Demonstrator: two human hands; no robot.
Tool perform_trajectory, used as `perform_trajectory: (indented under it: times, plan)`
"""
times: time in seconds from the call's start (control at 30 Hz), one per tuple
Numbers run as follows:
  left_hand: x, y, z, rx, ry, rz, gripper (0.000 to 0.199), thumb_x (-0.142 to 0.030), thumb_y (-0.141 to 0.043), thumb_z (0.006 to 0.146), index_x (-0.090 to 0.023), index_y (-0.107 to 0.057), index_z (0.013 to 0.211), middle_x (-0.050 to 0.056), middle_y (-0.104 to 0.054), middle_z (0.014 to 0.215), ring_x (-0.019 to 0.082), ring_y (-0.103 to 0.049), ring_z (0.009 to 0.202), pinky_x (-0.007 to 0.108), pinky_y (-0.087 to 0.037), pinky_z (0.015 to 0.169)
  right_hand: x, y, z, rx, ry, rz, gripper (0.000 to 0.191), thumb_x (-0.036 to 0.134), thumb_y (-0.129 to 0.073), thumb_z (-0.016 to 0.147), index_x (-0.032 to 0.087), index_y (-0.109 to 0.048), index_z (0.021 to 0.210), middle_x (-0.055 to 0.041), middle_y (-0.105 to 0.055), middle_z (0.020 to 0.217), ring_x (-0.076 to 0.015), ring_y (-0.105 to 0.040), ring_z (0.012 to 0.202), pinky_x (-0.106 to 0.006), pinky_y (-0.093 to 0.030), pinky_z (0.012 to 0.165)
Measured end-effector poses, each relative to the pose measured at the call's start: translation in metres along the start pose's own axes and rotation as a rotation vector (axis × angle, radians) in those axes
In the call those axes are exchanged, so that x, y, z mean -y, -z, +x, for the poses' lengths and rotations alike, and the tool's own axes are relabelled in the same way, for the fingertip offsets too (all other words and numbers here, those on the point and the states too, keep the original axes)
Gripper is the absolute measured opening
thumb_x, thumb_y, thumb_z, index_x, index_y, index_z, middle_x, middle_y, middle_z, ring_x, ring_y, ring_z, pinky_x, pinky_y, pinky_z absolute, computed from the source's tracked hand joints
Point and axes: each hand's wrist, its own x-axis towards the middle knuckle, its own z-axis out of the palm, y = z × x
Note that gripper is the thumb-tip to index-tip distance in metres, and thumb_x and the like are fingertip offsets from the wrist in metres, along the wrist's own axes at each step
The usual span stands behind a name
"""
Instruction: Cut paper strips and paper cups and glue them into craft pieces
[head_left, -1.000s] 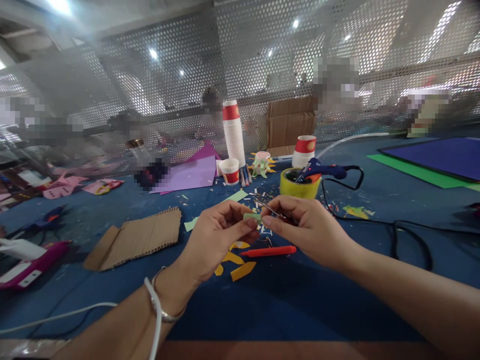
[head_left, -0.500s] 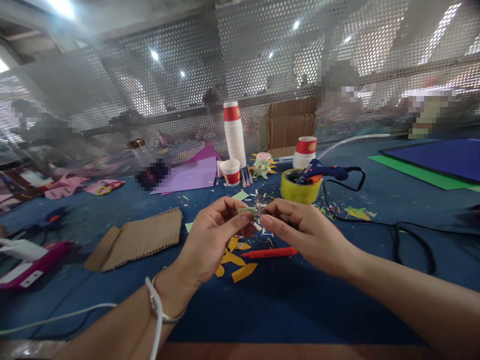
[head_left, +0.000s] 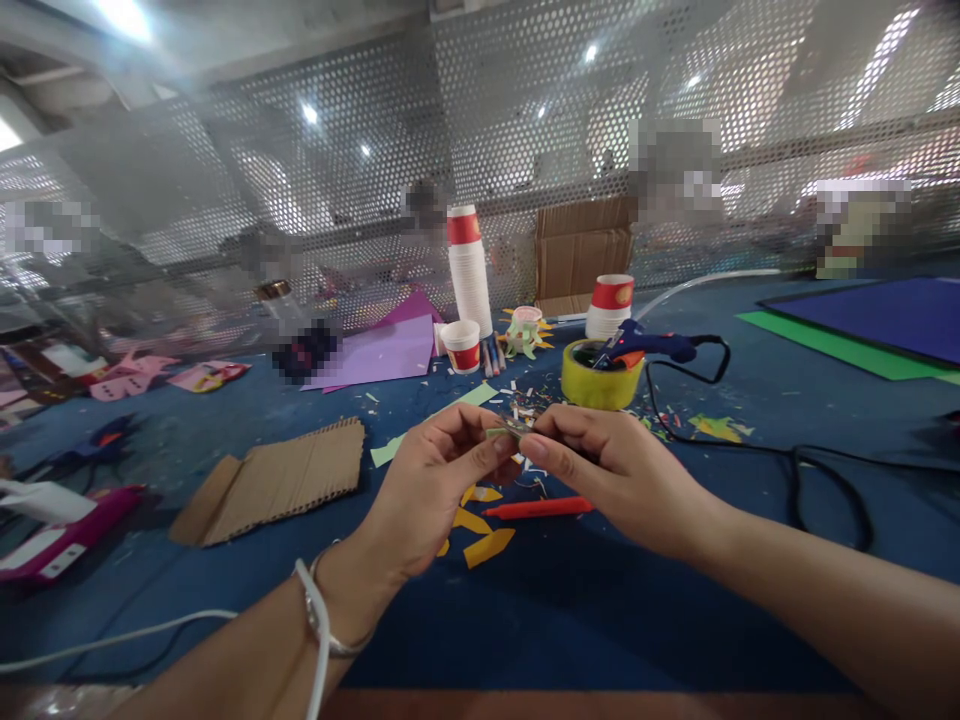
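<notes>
Between our hands, our left fingers (head_left: 484, 460) pinch a small pale-green paper piece (head_left: 495, 433) while our right fingers (head_left: 541, 448) grip a thin metallic tool (head_left: 516, 426) against it. At two o'clock from them, a round yellow tape roll (head_left: 601, 385) bears a blue glue gun (head_left: 656, 344) leaning over its rim; at twelve stands a paper cup with green and yellow paper strips (head_left: 527, 330), and at eleven an upright red-and-white paper cup (head_left: 463, 354), mouth up
</notes>
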Motion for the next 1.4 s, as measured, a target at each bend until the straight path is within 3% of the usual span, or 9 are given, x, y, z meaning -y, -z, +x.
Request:
perform_trajectory:
  times: [1.4]
  plan:
    - [0.0007,-0.0033,0.0019,-0.057,0.171,-0.12,0.019,-0.021,-0.085,0.068,-0.013,-0.068,0.067,-0.001,-0.061,0.062,0.007,-0.055,0.056,0.018,-0.044,0.057,-0.0046,-0.0017,0.0027,-0.008,-0.037,-0.017,0.048,0.055,-0.047,0.096,0.022,-0.039,0.062,0.0049,-0.031,0.06,-0.0114,-0.029,0.056,-0.028,-0.025,0.05]
